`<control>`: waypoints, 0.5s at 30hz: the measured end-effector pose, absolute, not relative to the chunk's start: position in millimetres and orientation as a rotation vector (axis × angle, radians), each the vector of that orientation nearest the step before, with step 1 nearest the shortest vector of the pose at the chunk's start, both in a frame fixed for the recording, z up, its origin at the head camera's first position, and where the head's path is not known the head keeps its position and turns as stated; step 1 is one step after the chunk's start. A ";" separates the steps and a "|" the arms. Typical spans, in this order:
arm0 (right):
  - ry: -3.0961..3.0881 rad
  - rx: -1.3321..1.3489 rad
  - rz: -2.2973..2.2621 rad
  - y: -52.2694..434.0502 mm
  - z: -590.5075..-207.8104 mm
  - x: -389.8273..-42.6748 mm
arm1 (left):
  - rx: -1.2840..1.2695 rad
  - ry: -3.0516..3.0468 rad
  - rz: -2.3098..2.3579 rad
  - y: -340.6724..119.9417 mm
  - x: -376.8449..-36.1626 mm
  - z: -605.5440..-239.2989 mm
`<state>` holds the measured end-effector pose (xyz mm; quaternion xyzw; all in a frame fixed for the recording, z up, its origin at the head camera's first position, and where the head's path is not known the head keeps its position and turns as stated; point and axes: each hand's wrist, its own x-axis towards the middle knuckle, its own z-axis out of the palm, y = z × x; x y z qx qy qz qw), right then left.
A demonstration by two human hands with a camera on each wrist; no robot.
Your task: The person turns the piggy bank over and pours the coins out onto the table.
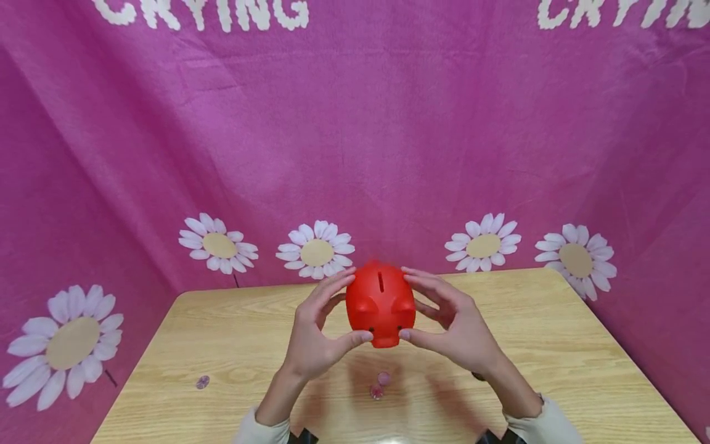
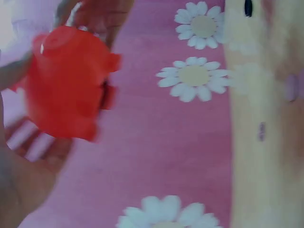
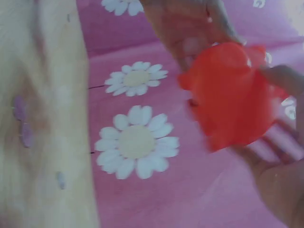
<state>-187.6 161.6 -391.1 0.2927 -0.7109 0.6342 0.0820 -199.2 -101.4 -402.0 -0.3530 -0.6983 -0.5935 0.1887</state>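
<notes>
A red piggy bank [image 1: 381,311] is held in the air above the wooden table, its snout toward me and its coin slot on top. My left hand [image 1: 317,336] grips one side of it, thumb by the snout and fingers curved along its flank. On the other side my right hand [image 1: 466,327] holds it the same way. Both wrist views show the piggy bank [image 2: 66,85] blurred, with its short feet visible. Below it on the table lie two small pink discs, one paler [image 1: 384,378] and one brighter [image 1: 376,391].
A small purple disc [image 1: 203,382] lies on the left part of the table [image 1: 249,320]. A dark round piece [image 1: 478,376] is partly hidden by my right wrist. Behind the table hangs a magenta cloth [image 1: 388,154] printed with daisies and white letters.
</notes>
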 end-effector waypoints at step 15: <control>-1.935 1.042 1.846 162.4 -397.1 -185.1 | -1.129 -1.867 -1.548 -103.1 -196.9 -404.0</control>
